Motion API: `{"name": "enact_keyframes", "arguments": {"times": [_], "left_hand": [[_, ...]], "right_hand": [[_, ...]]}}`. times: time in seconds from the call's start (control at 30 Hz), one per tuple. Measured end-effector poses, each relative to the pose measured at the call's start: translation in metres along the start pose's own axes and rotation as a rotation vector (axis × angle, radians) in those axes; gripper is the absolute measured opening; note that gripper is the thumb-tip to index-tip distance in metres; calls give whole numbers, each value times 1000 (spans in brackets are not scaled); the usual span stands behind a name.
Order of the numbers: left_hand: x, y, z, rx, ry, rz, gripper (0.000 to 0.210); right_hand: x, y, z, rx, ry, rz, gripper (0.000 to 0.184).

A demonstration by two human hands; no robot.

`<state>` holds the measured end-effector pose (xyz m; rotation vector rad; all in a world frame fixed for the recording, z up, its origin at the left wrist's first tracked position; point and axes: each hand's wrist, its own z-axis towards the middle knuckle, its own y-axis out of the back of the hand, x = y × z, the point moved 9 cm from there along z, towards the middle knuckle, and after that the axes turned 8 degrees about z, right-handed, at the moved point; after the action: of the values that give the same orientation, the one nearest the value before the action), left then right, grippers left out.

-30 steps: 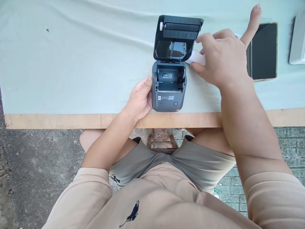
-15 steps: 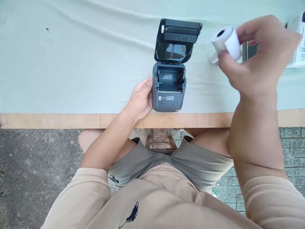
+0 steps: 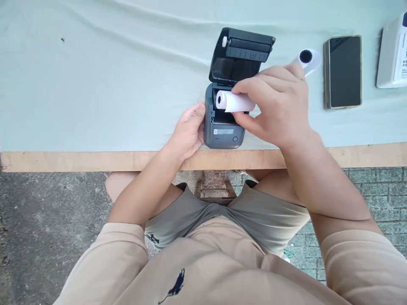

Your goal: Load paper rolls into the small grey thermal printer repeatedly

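At a table (image 3: pixel 79 162) spread with pale green cloth (image 3: pixel 121 93), we work over a small dark printer (image 3: pixel 226 137), its lid (image 3: pixel 237 63) raised. Against the printer's left side, our left hand (image 3: pixel 190 129) is half closed and has hold of the casing, thumb along the edge; the fingertips are hidden, so we cannot tell how far they reach beneath. Over the printer's open compartment lies a white paper roll (image 3: pixel 237 102), slightly aslant, its left end facing us and its right end reaching past the printer's right wall. Our right hand (image 3: pixel 280 99), over the printer's right side, pinches that roll between thumb and forefinger, barely wider than the paper itself. Beyond the printer to the right stand a second white roll (image 3: pixel 313 61), then a phone (image 3: pixel 346 72) with a dark screen and, farthest from the printer, a white box (image 3: pixel 391 55) cut by the frame. We judge the step in hand to be fitting the roll into the printer. The next move, we think, calls for squaring it between the walls and easing it down while our left hand steadies the casing.
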<state>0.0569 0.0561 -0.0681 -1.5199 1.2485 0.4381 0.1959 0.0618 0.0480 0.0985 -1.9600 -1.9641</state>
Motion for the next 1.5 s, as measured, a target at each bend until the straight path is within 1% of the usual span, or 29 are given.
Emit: {"name": "enact_keyframes", "arguments": {"times": [0.17,0.3,0.33,0.4,0.5,0.53,0.6,0.67,0.77,0.83,0.87,0.97,1.0,1.17,1.3,1.4,1.5], "left_hand": [[2,0,0,25,6,-2,26],[2,1,0,-5,10,7,26],[1,1,1,-14,8,9,26],[1,1,1,-32,8,7,27],[0,1,1,-57,22,-6,30],[0,1,1,-60,25,-12,31],[-1,1,1,-56,31,-25,34],[0,0,0,-45,38,-30,35],[1,-1,1,-28,37,-20,36],[1,-1,1,-28,26,-11,33],[1,-1,1,-30,22,-4,32],[1,1,0,-36,21,24,26],[2,2,0,-37,23,34,25],[3,2,0,-20,31,56,22],[2,-1,-1,11,27,46,24],[1,0,-1,-7,26,54,23],[0,1,-1,-43,31,54,23]], "right_hand": [[9,0,3,-36,82,-29,23],[12,-4,5,-45,103,-30,17],[12,-5,6,-43,115,-19,17],[11,-9,6,-43,140,1,23],[6,-12,7,-58,135,14,30],[5,-12,7,-67,125,19,29],[4,-10,7,-72,112,30,20],[7,-8,7,-56,118,28,12],[11,-8,8,5,125,-14,13],[13,-9,10,42,113,-55,8],[14,-10,11,59,110,-72,10],[16,-11,13,87,113,-99,22],[16,-11,13,94,114,-98,24],[17,-11,12,144,141,-111,18],[17,-10,13,162,148,-149,23],[18,-9,15,164,139,-135,27],[18,-6,15,127,121,-108,35]]}}
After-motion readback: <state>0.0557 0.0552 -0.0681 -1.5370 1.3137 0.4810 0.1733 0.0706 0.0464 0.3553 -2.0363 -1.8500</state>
